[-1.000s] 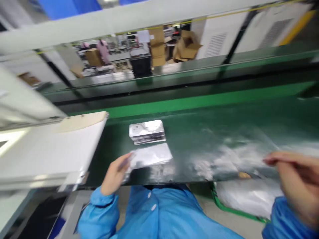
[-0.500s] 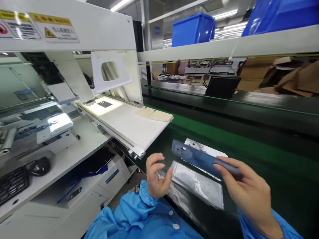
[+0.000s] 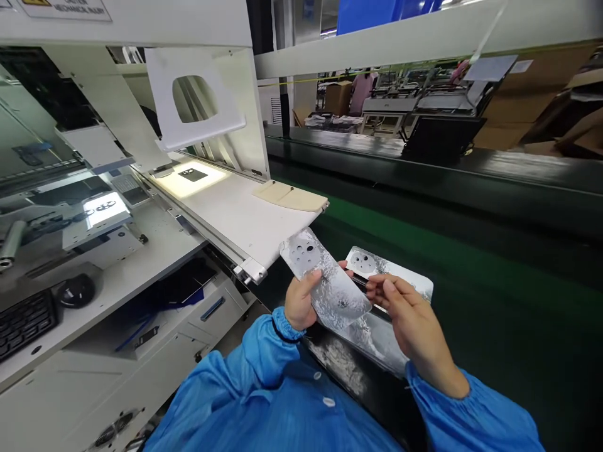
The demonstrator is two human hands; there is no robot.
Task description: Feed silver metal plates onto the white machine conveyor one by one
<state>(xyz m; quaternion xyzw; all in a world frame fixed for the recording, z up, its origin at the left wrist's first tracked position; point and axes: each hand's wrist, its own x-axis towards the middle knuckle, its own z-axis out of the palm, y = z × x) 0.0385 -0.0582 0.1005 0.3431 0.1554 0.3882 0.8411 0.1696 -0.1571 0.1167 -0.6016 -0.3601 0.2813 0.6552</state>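
Observation:
My left hand [image 3: 302,302] is closed on a phone back cover [image 3: 336,282], thumb on its face and fingers behind. The cover is tilted, its shiny, wrinkled-looking silvery face up, with a cluster of camera holes at the upper left end. Close to the cover's right edge, my right hand [image 3: 417,323] has thumb and fingertips pinched together; whatever they grip, if anything, is too small to make out. Behind the hands, a second back cover [image 3: 405,274] lies on the dark green belt. Under the held cover is a silvery, film-like piece [image 3: 384,342], partly hidden.
To the left, a machine's white feed table [image 3: 235,216] reaches toward me, with a dark cover piece [image 3: 193,175] on its lit area. A cream plate [image 3: 289,196] sits along its edge. A mouse [image 3: 76,291] and keyboard [image 3: 26,323] rest on the bench. A monitor [image 3: 443,139] stands behind the belt.
The phone back cover has passed from my right hand to my left and now shows its silvery face. My left hand has closed on it. My right hand has moved left, fingertips pinched. The view has tilted down.

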